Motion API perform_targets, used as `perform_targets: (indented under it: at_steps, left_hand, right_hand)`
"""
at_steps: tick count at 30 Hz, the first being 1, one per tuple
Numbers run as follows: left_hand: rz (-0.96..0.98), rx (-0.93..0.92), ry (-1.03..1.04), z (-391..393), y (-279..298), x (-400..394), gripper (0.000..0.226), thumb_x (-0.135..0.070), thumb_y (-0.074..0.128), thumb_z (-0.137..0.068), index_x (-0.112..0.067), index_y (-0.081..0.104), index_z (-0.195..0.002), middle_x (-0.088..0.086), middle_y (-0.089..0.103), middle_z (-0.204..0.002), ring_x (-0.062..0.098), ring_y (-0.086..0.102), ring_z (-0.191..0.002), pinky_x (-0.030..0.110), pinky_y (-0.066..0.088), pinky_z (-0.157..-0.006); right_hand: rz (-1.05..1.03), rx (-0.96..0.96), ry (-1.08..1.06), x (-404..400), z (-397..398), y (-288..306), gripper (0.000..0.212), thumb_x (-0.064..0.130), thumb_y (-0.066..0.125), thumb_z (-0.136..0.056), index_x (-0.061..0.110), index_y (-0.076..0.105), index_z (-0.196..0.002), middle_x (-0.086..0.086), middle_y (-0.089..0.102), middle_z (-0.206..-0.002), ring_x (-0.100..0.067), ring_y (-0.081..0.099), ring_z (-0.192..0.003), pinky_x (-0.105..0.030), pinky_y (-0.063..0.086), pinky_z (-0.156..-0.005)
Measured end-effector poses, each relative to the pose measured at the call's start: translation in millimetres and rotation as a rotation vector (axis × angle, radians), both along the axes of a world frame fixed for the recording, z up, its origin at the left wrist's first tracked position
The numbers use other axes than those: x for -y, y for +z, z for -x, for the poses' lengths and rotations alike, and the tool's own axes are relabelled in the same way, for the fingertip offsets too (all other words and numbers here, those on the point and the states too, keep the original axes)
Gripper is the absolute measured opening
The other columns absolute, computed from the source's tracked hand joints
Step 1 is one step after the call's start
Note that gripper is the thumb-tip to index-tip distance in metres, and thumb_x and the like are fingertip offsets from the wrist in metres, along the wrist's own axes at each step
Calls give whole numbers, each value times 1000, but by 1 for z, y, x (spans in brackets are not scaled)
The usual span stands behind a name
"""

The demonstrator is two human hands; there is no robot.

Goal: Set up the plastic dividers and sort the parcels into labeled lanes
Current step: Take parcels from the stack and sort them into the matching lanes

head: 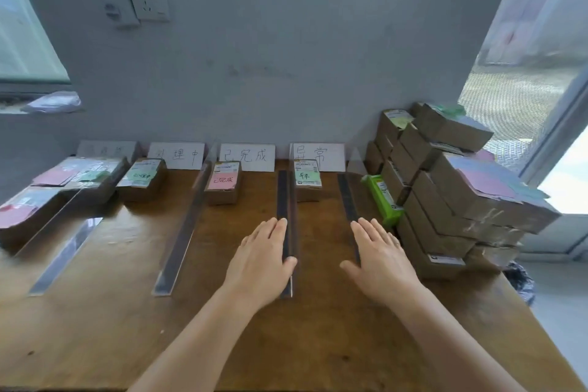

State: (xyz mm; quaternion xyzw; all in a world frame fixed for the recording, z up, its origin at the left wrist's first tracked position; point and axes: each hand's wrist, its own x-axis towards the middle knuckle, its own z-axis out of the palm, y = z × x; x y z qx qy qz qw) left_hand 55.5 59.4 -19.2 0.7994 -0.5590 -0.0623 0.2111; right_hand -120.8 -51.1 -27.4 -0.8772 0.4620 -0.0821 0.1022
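Note:
Several clear plastic dividers lie lengthwise on the wooden table (pixel 318 344). My left hand (pixel 262 259) rests flat beside one divider (pixel 284 197), thumb touching it. My right hand (pixel 380 256) lies flat over the near end of another divider (pixel 347 197). White lane labels (pixel 246 156) stand against the wall. One parcel with a green note (pixel 307 183) sits in the lane between my hands. A parcel with a pink note (pixel 222 186) and another with a green note (pixel 141 180) sit in lanes further left.
A tall stack of cardboard parcels (pixel 451 200) fills the table's right side, with a green packet (pixel 381 199) leaning on it. More parcels (pixel 47 197) lie at far left. Two other dividers (pixel 181 232) (pixel 63 251) lie left. The wall is behind, a window to the right.

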Motion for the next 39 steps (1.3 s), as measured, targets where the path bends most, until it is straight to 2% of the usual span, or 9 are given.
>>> perform_targets:
  at_steps: [8, 17, 20, 23, 26, 30, 34, 37, 39]
  left_hand:
    - [116, -54, -151, 89, 26, -12, 69, -38, 52, -95, -24, 15, -151, -6, 22, -156, 11, 21, -142, 27, 24, -111]
    - [151, -68, -266, 162, 45, 37, 68, -45, 49, -94, -23, 18, -151, -7, 24, -156, 10, 23, -142, 23, 25, -108]
    - [140, -87, -262, 183, 49, 66, 67, -49, 45, -94, -25, 18, -151, -8, 25, -155, 11, 24, -141, 26, 29, -107]
    - [134, -130, -248, 201, 52, 97, 68, -56, 37, -93, -26, 18, -151, -6, 27, -155, 13, 27, -140, 29, 32, -106]
    - [98, -189, -201, 218, 53, 129, 75, -66, 24, -87, -27, 15, -151, -6, 26, -155, 17, 29, -140, 32, 34, -105]
    - [50, -263, -117, 233, 54, 167, 79, -68, 18, -85, -26, 11, -151, -2, 22, -157, 21, 29, -140, 39, 34, -108]
    - [8, -268, -53, 238, 55, 194, 75, -63, 20, -90, -23, 10, -152, 1, 21, -157, 24, 26, -141, 41, 31, -109]
    - [-8, -289, -17, 240, 53, 206, 72, -61, 21, -93, -20, 11, -152, 3, 23, -157, 24, 26, -141, 40, 29, -110]
    - [-14, -300, -4, 241, 51, 211, 72, -60, 21, -93, -19, 13, -152, 3, 24, -156, 24, 26, -141, 40, 29, -110]
  right_hand:
    - [40, 49, -83, -38, 93, 27, 75, 45, 50, -93, 24, 10, -153, 7, 6, -160, -13, -4, -147, -35, 2, -117]
    - [99, 139, -201, -17, 174, 50, 68, 46, 48, -94, 27, 17, -151, 9, 10, -160, -13, 1, -147, -35, 4, -118]
    - [107, 216, -238, 5, 200, 55, 65, 45, 50, -93, 26, 23, -150, 7, 18, -157, -16, 12, -145, -36, 14, -117]
    - [92, 391, -314, 30, 223, 61, 62, 41, 54, -91, 25, 31, -146, 3, 37, -147, -20, 32, -134, -38, 32, -107]
    - [23, 557, -404, 63, 242, 63, 61, 40, 57, -89, 23, 34, -143, -3, 47, -138, -22, 44, -125, -43, 41, -100]
    - [-106, 639, -455, 116, 258, 61, 67, 36, 60, -90, 11, 32, -146, -13, 46, -140, -28, 42, -129, -44, 35, -106]
    - [-233, 629, -504, 154, 261, 53, 71, 41, 56, -91, 11, 26, -148, -14, 43, -144, -31, 40, -132, -41, 32, -108]
    - [-364, 659, -512, 174, 257, 46, 72, 44, 53, -91, 13, 23, -149, -14, 55, -131, -32, 55, -118, -45, 41, -100]
    - [-397, 664, -508, 181, 255, 41, 70, 44, 51, -91, 13, 24, -148, -13, 60, -123, -30, 59, -110, -39, 44, -95]
